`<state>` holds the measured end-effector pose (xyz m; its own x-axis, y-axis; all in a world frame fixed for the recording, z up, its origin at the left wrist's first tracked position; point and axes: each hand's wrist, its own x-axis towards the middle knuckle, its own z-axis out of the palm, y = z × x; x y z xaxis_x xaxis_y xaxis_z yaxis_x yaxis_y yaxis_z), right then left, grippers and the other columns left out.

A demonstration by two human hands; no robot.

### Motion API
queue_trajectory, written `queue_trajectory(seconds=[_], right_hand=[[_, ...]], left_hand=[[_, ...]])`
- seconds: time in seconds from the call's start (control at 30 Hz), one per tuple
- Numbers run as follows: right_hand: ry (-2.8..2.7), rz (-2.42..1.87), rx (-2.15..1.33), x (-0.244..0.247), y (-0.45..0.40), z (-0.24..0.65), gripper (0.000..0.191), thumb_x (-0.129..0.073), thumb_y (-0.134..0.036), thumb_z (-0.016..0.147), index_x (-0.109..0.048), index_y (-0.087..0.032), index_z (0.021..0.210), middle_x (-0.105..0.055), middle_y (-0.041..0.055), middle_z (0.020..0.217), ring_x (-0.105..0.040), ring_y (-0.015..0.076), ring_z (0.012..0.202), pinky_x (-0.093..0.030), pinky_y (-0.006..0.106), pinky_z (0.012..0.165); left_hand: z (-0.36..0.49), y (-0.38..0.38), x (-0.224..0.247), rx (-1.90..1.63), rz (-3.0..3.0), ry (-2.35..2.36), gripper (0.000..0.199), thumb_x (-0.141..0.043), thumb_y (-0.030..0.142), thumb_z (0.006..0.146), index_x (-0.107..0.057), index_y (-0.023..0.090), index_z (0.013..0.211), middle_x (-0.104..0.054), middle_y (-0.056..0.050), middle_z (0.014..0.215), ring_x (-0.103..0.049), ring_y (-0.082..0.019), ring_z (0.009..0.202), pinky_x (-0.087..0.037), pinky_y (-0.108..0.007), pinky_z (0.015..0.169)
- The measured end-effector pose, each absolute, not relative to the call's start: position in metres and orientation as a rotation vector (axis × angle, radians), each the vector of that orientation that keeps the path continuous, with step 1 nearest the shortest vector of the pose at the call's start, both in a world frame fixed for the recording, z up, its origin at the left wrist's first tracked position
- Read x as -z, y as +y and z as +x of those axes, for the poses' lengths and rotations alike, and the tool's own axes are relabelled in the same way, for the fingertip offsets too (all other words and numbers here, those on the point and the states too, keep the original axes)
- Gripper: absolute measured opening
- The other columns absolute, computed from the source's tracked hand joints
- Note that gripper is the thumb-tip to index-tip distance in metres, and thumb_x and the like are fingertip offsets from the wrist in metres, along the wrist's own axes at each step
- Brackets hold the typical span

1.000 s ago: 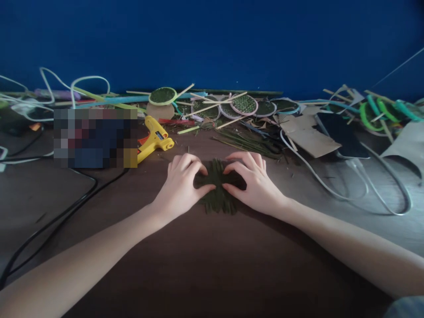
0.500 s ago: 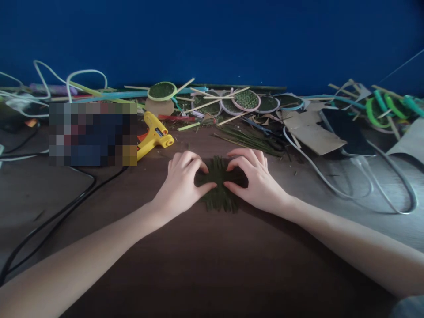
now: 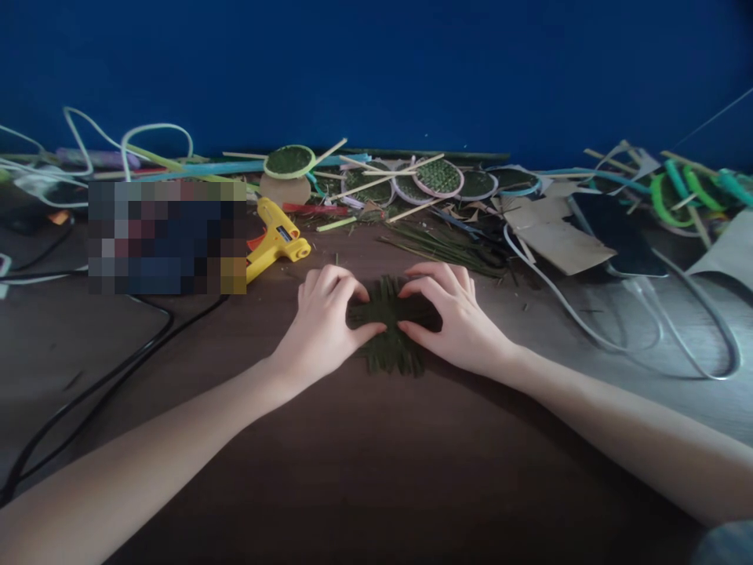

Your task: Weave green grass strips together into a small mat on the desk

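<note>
A small woven piece of dark green strips (image 3: 391,345) lies flat on the brown table (image 3: 376,455), its loose ends sticking out on all sides. My left hand (image 3: 328,318) rests at its left side, thumb and index finger curved apart with their tips on the strips. From the right, my right hand (image 3: 456,318) touches it in the same way, thumb low and index finger above. Both hands press on the weave from above, and parts of its left and right ends show between finger and thumb.
A yellow glue gun (image 3: 279,235) lies behind my left hand, beside a blurred-out block. Loose green strips (image 3: 441,247), round woven pieces (image 3: 438,174), cardboard (image 3: 556,231), a phone (image 3: 615,231) and white cables line the back. Black cables (image 3: 118,361) run along the left.
The index finger of my right hand has moved slightly left over the upper strips. Otherwise the hands and the weave keep nearly the same place.
</note>
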<state>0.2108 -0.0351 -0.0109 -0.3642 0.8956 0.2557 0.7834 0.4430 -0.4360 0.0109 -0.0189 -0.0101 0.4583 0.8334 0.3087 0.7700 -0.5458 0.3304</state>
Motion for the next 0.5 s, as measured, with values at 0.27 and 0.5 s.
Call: queue_trajectory(seconds=[0.27,0.5], right_hand=[[-2.264,-1.421,-0.323,0.0080,-0.0363,0.2104,0.018,-0.056,-0.029,0.076,-0.055,-0.022,0.093,-0.050,0.0081,0.119,-0.040,0.0275,0.111,-0.036,0.044,0.086],[-2.269,-1.421,-0.331,0.0087,-0.0362,0.2097,0.016,-0.056,-0.029,0.076,-0.055,-0.022,0.091,-0.049,0.0079,0.121,-0.040,0.0275,0.111,-0.037,0.044,0.085]], left_hand=[[0.0101,-0.0188,0.0097,-0.626,2.595,1.345,0.026,-0.066,0.032,0.074,-0.054,0.019,0.093,-0.045,-0.006,0.097,-0.044,-0.024,0.096,-0.038,-0.043,0.086],[0.0107,-0.0183,0.0105,-0.603,2.591,1.341,0.025,-0.065,0.034,0.075,-0.056,0.018,0.092,-0.045,-0.007,0.098,-0.044,-0.025,0.097,-0.037,-0.044,0.087]])
